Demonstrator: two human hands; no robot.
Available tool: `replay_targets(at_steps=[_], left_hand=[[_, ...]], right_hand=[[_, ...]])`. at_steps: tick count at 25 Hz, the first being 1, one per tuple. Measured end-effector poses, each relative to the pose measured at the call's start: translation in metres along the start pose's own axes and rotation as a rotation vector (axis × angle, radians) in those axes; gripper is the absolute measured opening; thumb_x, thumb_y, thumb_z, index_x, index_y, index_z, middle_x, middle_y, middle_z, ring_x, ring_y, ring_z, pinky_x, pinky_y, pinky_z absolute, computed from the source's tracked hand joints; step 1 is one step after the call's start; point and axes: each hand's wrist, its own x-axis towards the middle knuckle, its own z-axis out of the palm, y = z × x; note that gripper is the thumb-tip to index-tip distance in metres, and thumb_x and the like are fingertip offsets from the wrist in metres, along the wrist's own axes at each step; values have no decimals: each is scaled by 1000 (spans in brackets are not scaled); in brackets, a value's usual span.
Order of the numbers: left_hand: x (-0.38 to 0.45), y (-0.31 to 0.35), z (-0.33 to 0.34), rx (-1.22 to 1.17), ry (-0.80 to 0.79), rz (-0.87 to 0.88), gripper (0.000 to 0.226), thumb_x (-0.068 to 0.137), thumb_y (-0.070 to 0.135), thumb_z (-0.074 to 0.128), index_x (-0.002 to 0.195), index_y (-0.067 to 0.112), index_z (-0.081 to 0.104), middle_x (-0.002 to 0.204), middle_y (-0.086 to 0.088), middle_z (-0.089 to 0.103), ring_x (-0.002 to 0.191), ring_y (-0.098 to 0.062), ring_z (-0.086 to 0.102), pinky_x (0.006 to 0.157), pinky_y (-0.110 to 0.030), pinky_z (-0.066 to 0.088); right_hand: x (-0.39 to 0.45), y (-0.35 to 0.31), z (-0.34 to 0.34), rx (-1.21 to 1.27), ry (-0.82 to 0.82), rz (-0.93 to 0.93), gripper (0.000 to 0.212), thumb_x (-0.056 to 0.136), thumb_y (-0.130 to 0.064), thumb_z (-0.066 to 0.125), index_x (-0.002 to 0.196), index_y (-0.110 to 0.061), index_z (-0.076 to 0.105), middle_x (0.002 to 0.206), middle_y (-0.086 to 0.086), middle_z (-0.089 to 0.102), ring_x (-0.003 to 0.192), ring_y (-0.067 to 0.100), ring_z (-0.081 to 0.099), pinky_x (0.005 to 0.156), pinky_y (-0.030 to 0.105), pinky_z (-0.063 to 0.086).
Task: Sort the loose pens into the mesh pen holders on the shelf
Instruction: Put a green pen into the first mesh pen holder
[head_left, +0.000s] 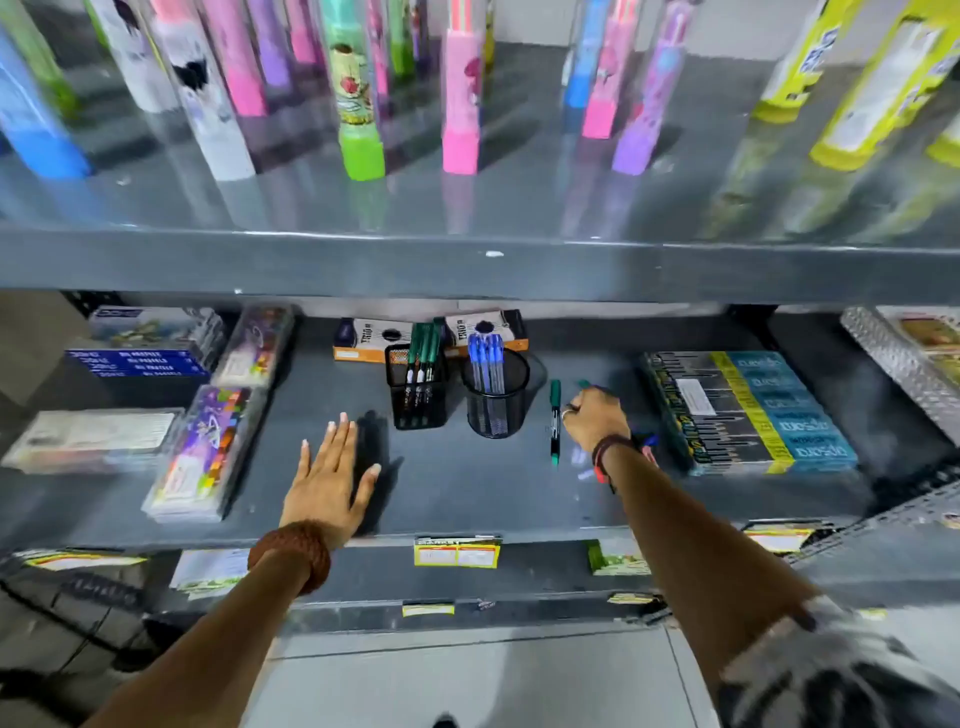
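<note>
The left hand (332, 473) lies flat on the shelf (467, 483), fingers spread; the right hand (595, 418) is curled beside a green pen (555, 422). Whether its fingers pinch anything, I cannot tell.

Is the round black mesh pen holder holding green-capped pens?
No: the round black mesh pen holder holds blue-capped pens, while the green-capped pens stand in the square black mesh holder beside it.
</note>
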Motion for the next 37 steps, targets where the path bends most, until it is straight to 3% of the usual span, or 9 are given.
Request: replay_targets(at_steps=[4, 7, 11, 16, 20, 24, 28, 31, 37], left_hand=[[8, -12, 7, 11, -83, 3, 78, 88, 59, 7, 148, 10, -3, 158, -3, -10, 145, -15, -11, 120, -39, -7], [2, -18, 16, 35, -115, 58, 103, 68, 77, -15, 148, 14, -3, 156, -1, -16, 144, -16, -15, 119, -39, -11], [2, -23, 23, 63, -108, 70, 103, 64, 74, -25, 148, 17, -5, 155, 0, -19, 143, -16, -18, 118, -40, -11], [1, -20, 19, 84, -138, 61, 106, 62, 78, -22, 148, 18, -4, 156, 0, -18, 145, -17, -15, 119, -41, -10], [4, -19, 15, 95, -174, 68, 96, 69, 72, -11, 148, 19, -4, 158, -1, -17, 145, -17, -15, 118, -41, -11], [4, -21, 16, 84, -172, 76, 97, 68, 74, -10, 148, 19, -4, 157, 0, -18, 144, -16, -17, 117, -40, -14], [7, -24, 18, 100, -172, 91, 93, 74, 76, -5, 148, 20, -8, 155, -1, -23, 144, -17, -20, 115, -40, -16], [8, -24, 21, 87, -172, 85, 77, 89, 64, 16, 148, 20, -7, 157, -1, -20, 143, -16, -20, 114, -39, -17], [8, -29, 26, 87, -140, 90, 77, 88, 64, 16, 149, 21, -5, 156, 2, -20, 144, -16, -18, 114, -39, -17]], right_hand=[[23, -11, 11, 9, -110, 119, 37, 90, -26, 58, 109, 6, 62, 113, 27, 66, 103, 40, 65, 89, 48, 55], [28, -12, 22, -27, -98, 144, 34, 88, -23, 61, 108, 5, 61, 113, 25, 66, 104, 38, 65, 90, 44, 55], [29, -15, 21, -82, -110, 142, 32, 91, -19, 55, 111, 5, 61, 116, 24, 66, 108, 36, 62, 90, 40, 51], [4, -41, -22, -29, 196, 56, 34, 91, -31, 51, 107, -4, 65, 112, 24, 67, 104, 40, 63, 79, 39, 49], [-11, -82, -56, 206, 390, -56, 32, 88, -30, 54, 99, -2, 66, 104, 25, 69, 97, 41, 65, 69, 32, 40], [-22, -136, -34, 304, 328, -79, 33, 86, -30, 58, 93, 0, 70, 104, 23, 71, 99, 38, 66, 78, 35, 51], [-27, -171, 10, 277, 294, -217, 33, 87, -36, 57, 83, -7, 73, 92, 18, 74, 90, 37, 67, 64, 30, 43], [-22, -177, 33, 166, 237, -274, 26, 85, -36, 56, 85, -15, 71, 93, 11, 74, 92, 35, 66, 65, 31, 47], [-14, -174, 69, -158, 88, -349, 34, 83, -44, 61, 91, -11, 69, 99, 11, 70, 95, 31, 65, 64, 31, 48]])
